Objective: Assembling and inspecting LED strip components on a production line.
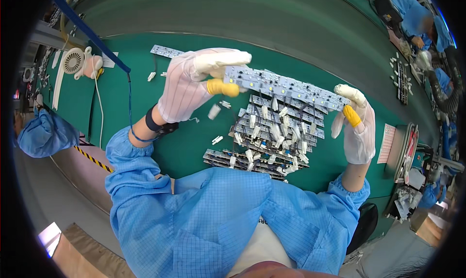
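Note:
A long, narrow LED circuit board (284, 86), white with small yellow squares and dark parts, is held up lengthwise between my gloved hands. My left hand (204, 79) pinches its left end, with a yellow cover on the thumb. At the right end, my right hand (357, 115) grips the board between fingertips and a yellow-covered thumb. Below it lies a stack of similar boards (252, 154) with dark wires and white connectors. Another board (166, 51) lies partly hidden behind my left hand. A blue cord runs from my left wristband.
A green mat (189, 151) covers the bench. A small pink-and-white fan (80, 63) stands at the far left. Loose white connectors (217, 140) lie left of the stack. At the right are a metal tray (404, 151) and a sheet with red print (386, 143). Other people in blue work nearby.

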The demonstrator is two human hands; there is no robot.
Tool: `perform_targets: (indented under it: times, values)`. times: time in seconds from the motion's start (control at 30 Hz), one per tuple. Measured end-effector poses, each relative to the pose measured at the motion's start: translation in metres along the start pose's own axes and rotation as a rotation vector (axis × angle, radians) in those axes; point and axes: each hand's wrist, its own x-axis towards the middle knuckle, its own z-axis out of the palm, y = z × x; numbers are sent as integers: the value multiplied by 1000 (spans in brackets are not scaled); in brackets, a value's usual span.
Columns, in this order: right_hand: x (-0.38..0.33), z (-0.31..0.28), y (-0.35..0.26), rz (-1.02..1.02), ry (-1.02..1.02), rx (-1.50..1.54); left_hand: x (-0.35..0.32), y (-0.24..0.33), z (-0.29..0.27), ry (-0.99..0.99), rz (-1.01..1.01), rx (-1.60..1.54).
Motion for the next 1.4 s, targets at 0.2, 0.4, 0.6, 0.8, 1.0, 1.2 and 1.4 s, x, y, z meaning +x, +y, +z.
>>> perform_targets:
  times: [0.2, 0.4, 0.6, 0.8, 1.0, 1.2, 1.4]
  values:
    - [-7, 11, -14, 46, -12, 119, 7, -15, 6, 89, -149, 257]
    - [-9, 10, -27, 110, -180, 177, 14, -24, 12, 25, -106, 338]
    - [-5, 5, -30, 150, -163, 79, 9, -18, 13, 105, -298, 112]
    - [-2, -1, -4, -63, -61, 203, 5, -2, 12, 114, -308, -277]
    - [11, -5, 12, -9, -34, 40, -3, 14, 3, -46, -286, -241]
    - [16, 7, 13, 55, 9, 23, -1, -3, 0, -145, -77, -198]
    - [11, -13, 23, 89, -66, 194, -2, -19, 3, -55, -93, -14]
